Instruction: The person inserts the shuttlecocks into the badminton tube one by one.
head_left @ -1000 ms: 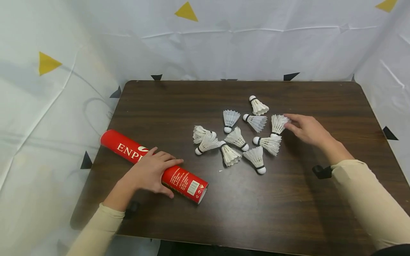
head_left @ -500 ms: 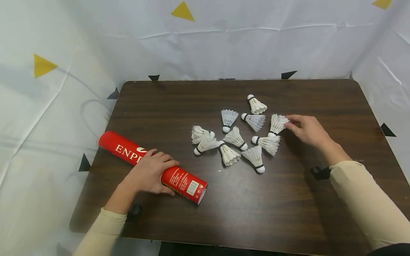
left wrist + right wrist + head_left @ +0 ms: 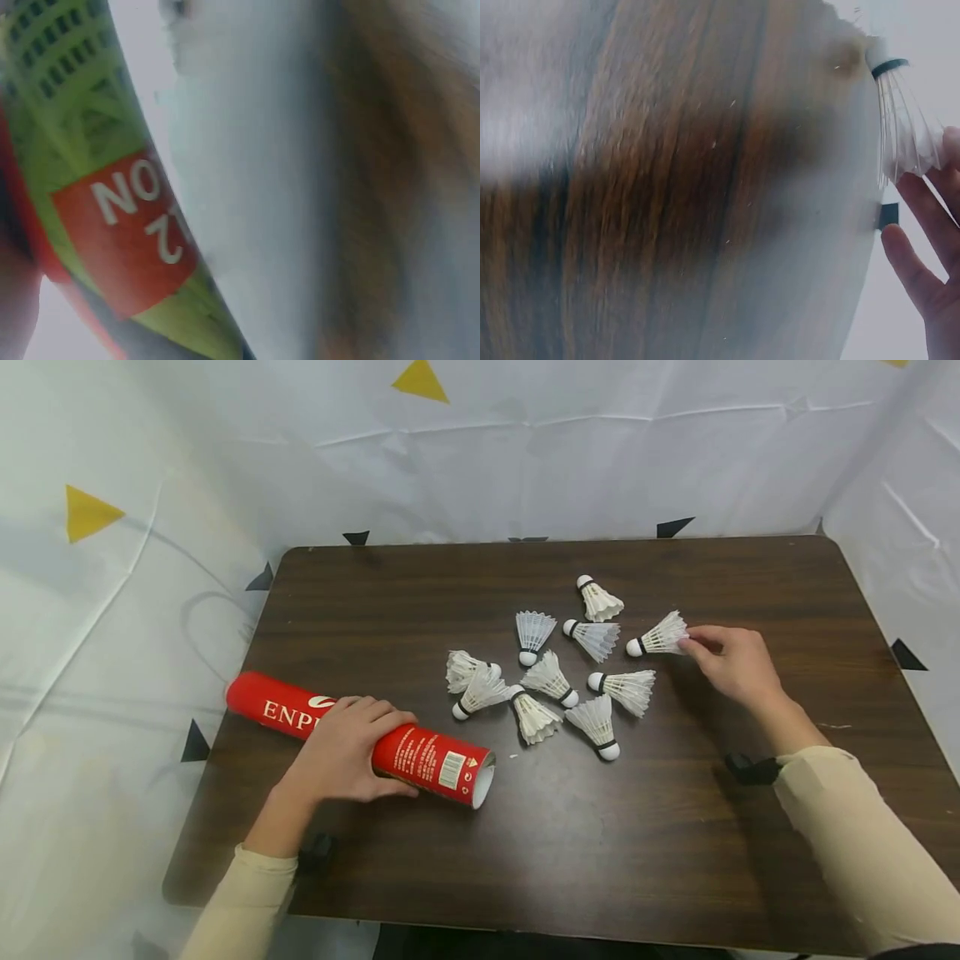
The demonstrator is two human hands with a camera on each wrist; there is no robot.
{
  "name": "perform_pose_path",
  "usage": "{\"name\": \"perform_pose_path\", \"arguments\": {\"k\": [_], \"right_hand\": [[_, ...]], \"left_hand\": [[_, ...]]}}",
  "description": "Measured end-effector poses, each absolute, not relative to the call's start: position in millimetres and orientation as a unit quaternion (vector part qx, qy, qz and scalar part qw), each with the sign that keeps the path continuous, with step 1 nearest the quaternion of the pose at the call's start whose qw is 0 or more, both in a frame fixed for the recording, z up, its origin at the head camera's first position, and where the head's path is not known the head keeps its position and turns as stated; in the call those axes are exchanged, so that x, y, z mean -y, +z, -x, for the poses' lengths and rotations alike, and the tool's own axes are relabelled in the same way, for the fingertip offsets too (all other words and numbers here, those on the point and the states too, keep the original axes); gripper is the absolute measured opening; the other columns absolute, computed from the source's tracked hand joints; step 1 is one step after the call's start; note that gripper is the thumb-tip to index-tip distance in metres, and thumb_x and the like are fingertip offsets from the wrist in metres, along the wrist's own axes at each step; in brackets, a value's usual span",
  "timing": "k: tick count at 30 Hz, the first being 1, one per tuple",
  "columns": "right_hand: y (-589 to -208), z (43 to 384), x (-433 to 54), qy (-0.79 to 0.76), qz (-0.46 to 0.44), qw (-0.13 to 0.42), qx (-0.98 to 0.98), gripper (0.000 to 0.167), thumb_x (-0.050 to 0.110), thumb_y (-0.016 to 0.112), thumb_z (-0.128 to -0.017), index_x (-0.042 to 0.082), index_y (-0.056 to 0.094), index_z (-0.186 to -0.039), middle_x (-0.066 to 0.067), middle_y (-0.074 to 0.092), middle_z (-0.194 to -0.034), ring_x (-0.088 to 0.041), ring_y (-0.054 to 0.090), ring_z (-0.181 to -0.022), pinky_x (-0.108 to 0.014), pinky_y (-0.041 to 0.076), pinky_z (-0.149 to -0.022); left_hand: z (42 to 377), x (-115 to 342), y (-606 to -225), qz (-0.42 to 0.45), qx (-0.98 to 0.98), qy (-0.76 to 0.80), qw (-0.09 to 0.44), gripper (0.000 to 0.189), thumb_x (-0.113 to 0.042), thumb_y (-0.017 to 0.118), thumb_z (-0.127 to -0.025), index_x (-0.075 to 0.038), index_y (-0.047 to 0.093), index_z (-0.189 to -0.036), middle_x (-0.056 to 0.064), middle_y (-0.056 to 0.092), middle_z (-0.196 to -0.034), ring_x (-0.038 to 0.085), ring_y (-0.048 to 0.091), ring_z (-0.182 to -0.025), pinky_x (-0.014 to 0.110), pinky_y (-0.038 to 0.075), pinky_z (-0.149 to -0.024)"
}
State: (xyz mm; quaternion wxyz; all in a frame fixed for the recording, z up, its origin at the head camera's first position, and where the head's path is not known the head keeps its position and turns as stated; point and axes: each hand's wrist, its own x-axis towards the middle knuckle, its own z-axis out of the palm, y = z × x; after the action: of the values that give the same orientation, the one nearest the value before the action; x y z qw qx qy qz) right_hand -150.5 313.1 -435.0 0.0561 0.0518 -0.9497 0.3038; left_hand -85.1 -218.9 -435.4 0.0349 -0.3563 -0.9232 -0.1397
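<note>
My left hand (image 3: 352, 750) grips the middle of a red shuttlecock tube (image 3: 431, 758), which lies aslant at the left of the table. The tube's right end shows its open white inside. In the left wrist view the green and red printed side of the tube (image 3: 127, 232) is close to the camera. At the right, my right hand (image 3: 738, 667) pinches a white feather shuttlecock (image 3: 662, 635) by its skirt rim, cork pointing left. The right wrist view has that shuttlecock (image 3: 907, 124) at the fingertips.
Several other shuttlecocks lie in a loose group mid-table, among them one (image 3: 596, 727) near the front and one (image 3: 600, 600) at the back. White sheeting (image 3: 480, 468) hangs round the dark wooden table (image 3: 600, 868).
The right hand has taken hold of the shuttlecock, drawn it away from its neighbour and turned its cork leftward. The tube's right end has swung up a little, its opening facing more rightward.
</note>
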Motion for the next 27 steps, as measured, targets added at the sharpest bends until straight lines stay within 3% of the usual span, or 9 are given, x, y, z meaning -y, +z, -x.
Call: {"name": "perform_pose_path", "arguments": {"k": [3,6,10,16,23,27], "right_hand": [[-430.7,144.1,-312.5,0.312,-0.03,0.088,0.945,0.03,0.021,0.066,-0.095,-0.004,0.07,-0.112,-0.024,0.07,-0.101,-0.031,0.062,-0.084,-0.024,0.044,-0.069],[-423.2,137.6,-308.9,0.33,-0.006,0.12,0.936,0.032,0.023,0.067,-0.094,-0.003,0.071,-0.111,-0.023,0.071,-0.099,-0.006,0.059,-0.077,-0.009,0.037,-0.063],[-407.9,129.0,-296.3,0.373,-0.005,0.179,0.91,0.028,0.019,0.071,-0.091,-0.004,0.072,-0.108,-0.018,0.072,-0.093,0.016,0.049,-0.069,-0.004,0.039,-0.064],[-374.8,108.0,-255.4,0.45,-0.092,0.237,0.856,0.018,-0.003,0.076,-0.082,-0.004,0.074,-0.1,0.018,0.067,-0.085,0.004,0.058,-0.067,-0.009,0.045,-0.064],[-353.4,89.0,-201.3,0.49,-0.256,0.243,0.797,0.021,-0.014,0.076,-0.072,-0.004,0.075,-0.091,-0.007,0.073,-0.082,-0.002,0.064,-0.071,-0.014,0.049,-0.069],[-352.1,85.7,-179.1,0.469,-0.329,0.236,0.785,0.014,-0.004,0.076,-0.079,-0.001,0.075,-0.092,-0.007,0.073,-0.084,-0.011,0.065,-0.074,-0.017,0.049,-0.072]], "left_hand": [[90.2,211.7,-427.5,0.346,0.917,-0.181,0.081,0.077,-0.071,0.075,-0.064,-0.023,0.059,-0.122,-0.007,0.065,-0.111,0.014,0.059,-0.098,0.046,0.048,-0.09],[94.9,202.2,-420.4,0.327,0.91,-0.218,0.13,0.076,-0.066,0.078,-0.064,-0.02,0.06,-0.121,-0.005,0.067,-0.11,0.015,0.061,-0.096,0.044,0.05,-0.087],[99.9,187.1,-411.2,0.295,0.904,-0.252,0.18,0.075,-0.06,0.082,-0.063,-0.015,0.061,-0.119,-0.001,0.068,-0.11,0.017,0.062,-0.094,0.044,0.051,-0.084],[106.6,167.9,-401.7,0.267,0.902,-0.269,0.207,0.073,-0.056,0.082,-0.065,-0.011,0.06,-0.118,0.002,0.068,-0.107,0.02,0.063,-0.091,0.044,0.052,-0.08],[110.5,157.5,-402.9,0.255,0.913,-0.255,0.193,0.072,-0.06,0.079,-0.067,-0.012,0.06,-0.117,0.002,0.068,-0.105,0.02,0.063,-0.089,0.043,0.053,-0.078],[109.8,155.5,-404.4,0.255,0.916,-0.251,0.18,0.072,-0.061,0.078,-0.068,-0.012,0.06,-0.118,0.003,0.068,-0.106,0.02,0.063,-0.09,0.043,0.053,-0.078]]}}
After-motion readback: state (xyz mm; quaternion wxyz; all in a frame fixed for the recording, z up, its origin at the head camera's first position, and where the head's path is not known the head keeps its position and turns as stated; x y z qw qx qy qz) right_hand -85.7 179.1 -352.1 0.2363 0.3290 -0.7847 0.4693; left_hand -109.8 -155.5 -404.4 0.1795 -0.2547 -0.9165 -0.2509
